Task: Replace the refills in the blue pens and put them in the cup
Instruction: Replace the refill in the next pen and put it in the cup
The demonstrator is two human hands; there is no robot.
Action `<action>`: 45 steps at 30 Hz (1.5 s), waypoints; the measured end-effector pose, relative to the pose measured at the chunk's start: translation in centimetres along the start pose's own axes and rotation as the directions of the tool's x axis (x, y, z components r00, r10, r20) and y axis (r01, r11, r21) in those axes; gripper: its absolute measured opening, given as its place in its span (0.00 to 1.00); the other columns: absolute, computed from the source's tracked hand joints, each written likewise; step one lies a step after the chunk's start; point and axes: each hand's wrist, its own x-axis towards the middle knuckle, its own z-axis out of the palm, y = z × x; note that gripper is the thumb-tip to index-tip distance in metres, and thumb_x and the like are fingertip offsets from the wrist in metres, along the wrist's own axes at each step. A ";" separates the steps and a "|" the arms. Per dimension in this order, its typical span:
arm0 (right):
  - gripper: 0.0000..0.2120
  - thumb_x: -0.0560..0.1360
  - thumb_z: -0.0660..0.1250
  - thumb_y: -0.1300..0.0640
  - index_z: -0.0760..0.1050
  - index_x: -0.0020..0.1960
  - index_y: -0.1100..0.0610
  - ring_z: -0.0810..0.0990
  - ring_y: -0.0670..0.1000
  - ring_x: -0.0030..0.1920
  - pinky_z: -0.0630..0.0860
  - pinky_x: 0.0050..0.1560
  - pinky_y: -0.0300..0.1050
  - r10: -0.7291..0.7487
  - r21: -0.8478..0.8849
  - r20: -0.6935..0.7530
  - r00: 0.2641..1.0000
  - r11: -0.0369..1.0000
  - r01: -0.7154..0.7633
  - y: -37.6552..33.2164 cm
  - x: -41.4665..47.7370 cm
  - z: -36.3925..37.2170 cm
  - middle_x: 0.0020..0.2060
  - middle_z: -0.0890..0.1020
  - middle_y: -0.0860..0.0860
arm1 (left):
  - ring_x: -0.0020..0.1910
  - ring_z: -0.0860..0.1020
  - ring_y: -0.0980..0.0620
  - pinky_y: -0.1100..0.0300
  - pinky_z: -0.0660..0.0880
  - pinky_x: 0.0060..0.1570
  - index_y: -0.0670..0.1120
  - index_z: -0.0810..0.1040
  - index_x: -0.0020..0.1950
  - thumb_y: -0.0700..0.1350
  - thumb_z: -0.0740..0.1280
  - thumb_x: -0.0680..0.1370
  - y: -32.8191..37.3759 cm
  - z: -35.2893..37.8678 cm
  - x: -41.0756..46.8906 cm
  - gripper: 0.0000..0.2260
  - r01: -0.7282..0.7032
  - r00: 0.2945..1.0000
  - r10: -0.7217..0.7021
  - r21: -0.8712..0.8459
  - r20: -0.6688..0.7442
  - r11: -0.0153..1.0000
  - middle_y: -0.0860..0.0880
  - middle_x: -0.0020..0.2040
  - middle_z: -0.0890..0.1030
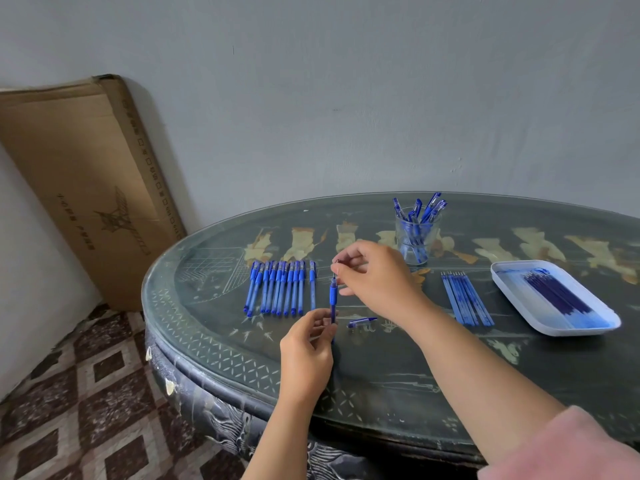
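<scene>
My left hand (308, 344) grips the lower barrel of a blue pen (333, 299) held upright above the table. At the pen's top end, my right hand (374, 275) pinches a small piece, seemingly the tip. The pen's cap (362, 322) lies on the table just right of my left hand. A row of several capped blue pens (280, 289) lies to the left. A clear glass cup (415, 237) with several pens in it stands behind my right hand. Several loose refills (467, 299) lie to the right, and more fill a white tray (554, 296).
The dark oval table (381, 375) has a glass top, and its near-left edge curves past my left arm. A large cardboard box (86, 174) leans against the wall on the left. A patterned tile floor (86, 410) lies below.
</scene>
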 end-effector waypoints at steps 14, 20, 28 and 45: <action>0.12 0.73 0.72 0.49 0.75 0.47 0.56 0.81 0.50 0.40 0.80 0.43 0.43 -0.020 -0.204 0.000 1.000 0.979 0.019 0.7 -0.4 1.0 0.39 0.81 0.50 | 0.42 0.80 0.60 0.69 0.76 0.45 0.53 0.80 0.49 0.37 0.69 0.77 0.1 0.0 -0.1 0.09 0.008 1.000 -0.008 -0.012 0.005 1.000 0.54 0.42 0.83; 0.15 0.78 0.66 0.56 0.75 0.64 0.50 0.82 0.47 0.46 0.83 0.47 0.51 -0.021 -0.085 0.062 0.998 0.996 0.026 1.3 -0.8 1.1 0.46 0.82 0.45 | 0.40 0.80 0.60 0.70 0.75 0.43 0.50 0.81 0.50 0.37 0.70 0.77 -0.1 0.0 0.0 0.08 0.003 1.000 -0.003 -0.003 -0.001 1.000 0.54 0.41 0.82; 0.16 0.75 0.70 0.49 0.71 0.59 0.50 0.82 0.47 0.43 0.83 0.44 0.50 0.008 -0.037 0.052 0.999 0.999 -0.006 1.7 -0.9 1.5 0.43 0.81 0.45 | 0.41 0.81 0.59 0.70 0.75 0.44 0.50 0.81 0.51 0.37 0.70 0.76 -0.1 -0.1 0.0 0.08 -0.006 1.000 0.006 -0.008 0.007 1.000 0.53 0.42 0.83; 0.16 0.73 0.71 0.45 0.71 0.54 0.51 0.82 0.48 0.41 0.83 0.43 0.51 0.042 -0.012 0.032 0.999 0.999 -0.041 1.9 -1.1 1.8 0.41 0.81 0.48 | 0.42 0.81 0.59 0.69 0.76 0.44 0.53 0.80 0.50 0.36 0.70 0.76 0.1 -0.1 -0.1 0.11 -0.016 1.000 0.016 -0.010 0.023 1.000 0.53 0.43 0.83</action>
